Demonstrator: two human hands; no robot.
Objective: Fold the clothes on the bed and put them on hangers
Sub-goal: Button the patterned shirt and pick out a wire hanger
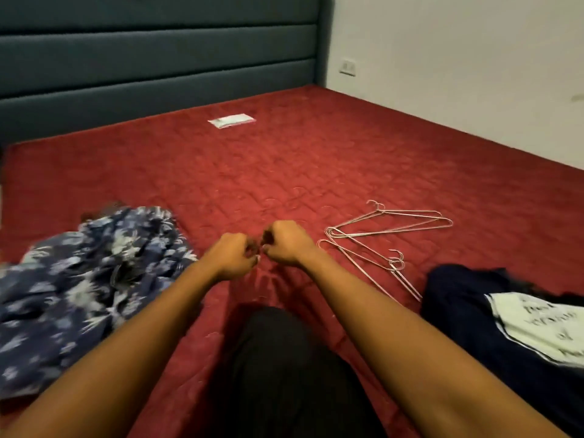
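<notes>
While both arms reach out over the bed [316, 159], we see the left hand [235, 256] and right hand [286, 245] side by side, nearly touching, fingers curled into fists; whether they pinch anything we cannot tell. Floral clothes [94, 273] lie heaped at near left, hangers [363, 247] just right of the hands, a dark shirt [474, 311] at near right. A white packet [232, 121] lies far off, near the headboard [158, 58].

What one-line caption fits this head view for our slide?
Left hand and right hand, curled, close together above red bed; floral garment left, hangers and dark shirt right.
</notes>
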